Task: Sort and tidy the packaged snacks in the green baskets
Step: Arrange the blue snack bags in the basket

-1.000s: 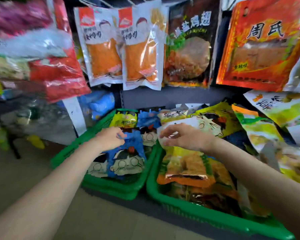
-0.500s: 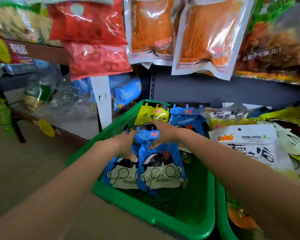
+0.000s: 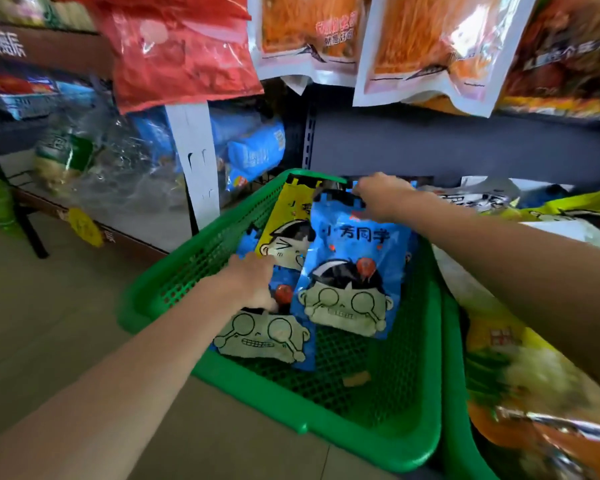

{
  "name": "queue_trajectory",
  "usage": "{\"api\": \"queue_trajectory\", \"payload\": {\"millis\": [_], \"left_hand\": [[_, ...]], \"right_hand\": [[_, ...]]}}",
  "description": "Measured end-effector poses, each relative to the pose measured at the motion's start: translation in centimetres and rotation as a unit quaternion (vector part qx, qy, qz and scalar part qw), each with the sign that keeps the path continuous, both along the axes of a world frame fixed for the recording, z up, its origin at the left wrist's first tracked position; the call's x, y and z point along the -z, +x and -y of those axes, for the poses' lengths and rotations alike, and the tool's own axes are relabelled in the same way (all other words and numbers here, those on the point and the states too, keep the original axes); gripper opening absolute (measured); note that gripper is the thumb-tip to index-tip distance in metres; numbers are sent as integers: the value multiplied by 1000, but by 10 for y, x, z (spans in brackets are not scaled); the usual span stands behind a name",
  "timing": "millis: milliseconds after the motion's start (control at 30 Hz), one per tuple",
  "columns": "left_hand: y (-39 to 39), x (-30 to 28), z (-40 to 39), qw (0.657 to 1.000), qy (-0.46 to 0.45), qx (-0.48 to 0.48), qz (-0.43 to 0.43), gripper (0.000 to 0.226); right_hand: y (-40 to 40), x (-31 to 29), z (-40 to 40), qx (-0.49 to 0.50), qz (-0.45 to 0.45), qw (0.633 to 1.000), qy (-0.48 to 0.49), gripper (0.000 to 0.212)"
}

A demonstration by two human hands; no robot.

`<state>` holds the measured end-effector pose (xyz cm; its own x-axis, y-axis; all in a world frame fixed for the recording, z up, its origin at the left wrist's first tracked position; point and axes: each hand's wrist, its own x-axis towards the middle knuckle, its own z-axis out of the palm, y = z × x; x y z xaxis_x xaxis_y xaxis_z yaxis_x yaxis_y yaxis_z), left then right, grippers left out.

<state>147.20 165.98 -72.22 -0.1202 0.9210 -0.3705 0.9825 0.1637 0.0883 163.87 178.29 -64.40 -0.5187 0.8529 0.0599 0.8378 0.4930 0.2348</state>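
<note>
1. Blue snack packet (image 3: 355, 275) hung from my right hand (image 3: 383, 195), whose fingers pinched its top edge over the left green basket (image 3: 378, 434).
2. My left hand (image 3: 252, 284) pressed down on a second blue packet (image 3: 267, 336) lying under it; a yellow packet (image 3: 286, 230) leaned just beyond those fingers.
3. I judged the film light, soft and slippery, so the stiff sealed top seam seemed the safest hold.
4. More snacks filled the right basket (image 3: 456, 427) below my right forearm.

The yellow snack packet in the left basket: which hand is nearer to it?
Left. The left hand touches the yellow packet's lower edge; the right hand grips the blue packet beside it.
</note>
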Motion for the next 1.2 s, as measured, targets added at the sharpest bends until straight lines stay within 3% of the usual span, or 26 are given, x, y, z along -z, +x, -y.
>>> {"api": "queue_trajectory", "payload": {"millis": [100,167,267,333,533,667,800,867,933,1033,1200], "left_hand": [[-2,3,7,999,-14,-29,-22,85],[-2,-3,16,997,8,-62,-40,73],[3,-8,27,994,4,-108,-21,73],[8,-10,28,991,9,-133,20,76],[11,-10,25,959,126,-235,93,72],[5,-13,23,942,208,-242,101,43],[-9,-61,26,908,336,-232,99,47],[-9,-85,33,897,390,-191,79,49],[-5,-101,43,888,428,-157,53,48],[-3,-115,57,870,473,-133,30,45],[3,-121,61,816,560,-115,87,36]], "right_hand": [[7,-2,2,89,-22,992,86,53],[-1,11,16,45,-22,994,93,67],[-11,39,43,-75,98,992,-29,80],[-6,53,50,-43,142,982,-117,84],[20,59,51,-35,97,977,-186,80],[28,51,48,-53,96,975,-194,73],[31,52,52,-77,78,976,-190,47],[30,51,54,-74,25,978,-196,41],[28,45,58,-58,-86,972,-210,50],[24,29,71,-45,-304,905,-294,59],[11,8,86,-22,-556,686,-470,59]]}}
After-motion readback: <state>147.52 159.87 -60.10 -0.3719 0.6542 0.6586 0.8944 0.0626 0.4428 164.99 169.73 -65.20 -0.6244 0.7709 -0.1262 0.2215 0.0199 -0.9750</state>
